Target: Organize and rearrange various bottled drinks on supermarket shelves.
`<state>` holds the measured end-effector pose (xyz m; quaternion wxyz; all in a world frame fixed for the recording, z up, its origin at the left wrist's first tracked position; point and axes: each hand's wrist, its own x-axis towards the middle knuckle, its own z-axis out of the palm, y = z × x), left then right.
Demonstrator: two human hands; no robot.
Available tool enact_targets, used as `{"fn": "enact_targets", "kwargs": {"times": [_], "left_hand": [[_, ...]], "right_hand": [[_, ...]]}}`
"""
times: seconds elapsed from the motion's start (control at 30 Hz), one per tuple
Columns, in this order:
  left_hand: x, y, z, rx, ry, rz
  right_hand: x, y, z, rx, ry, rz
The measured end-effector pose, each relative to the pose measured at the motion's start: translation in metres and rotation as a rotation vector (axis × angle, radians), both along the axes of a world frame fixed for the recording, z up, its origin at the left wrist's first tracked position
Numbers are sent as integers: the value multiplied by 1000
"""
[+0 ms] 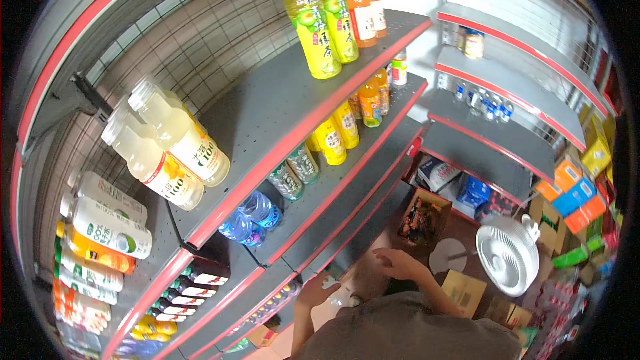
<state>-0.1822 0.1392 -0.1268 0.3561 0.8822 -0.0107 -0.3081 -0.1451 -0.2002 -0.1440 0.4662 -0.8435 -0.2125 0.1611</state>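
My left hand is low in front of my body, beside the lowest shelves. Its fingers are apart, and a pale, see-through patch of plastic shows just beyond them. To its right, my right hand is raised with curved, spread fingers and nothing visible in it. A blurred brownish shape lies between the hands; I cannot make out what it is. Above them runs a grey shelf with a red edge, bearing green tea bottles, orange drink bottles and cloudy pale juice bottles.
Lower shelves hold yellow bottles, blue-labelled water bottles and dark bottles. An open carton and a white fan stand on the right. Beyond are more shelves and stacked colourful boxes.
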Motion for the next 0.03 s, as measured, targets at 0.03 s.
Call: {"fn": "enact_targets", "kwargs": {"times": [0.03], "left_hand": [[-1, -4, -2, 28, 6, 50]], "right_hand": [[12, -3, -2, -91, 90, 24]]}}
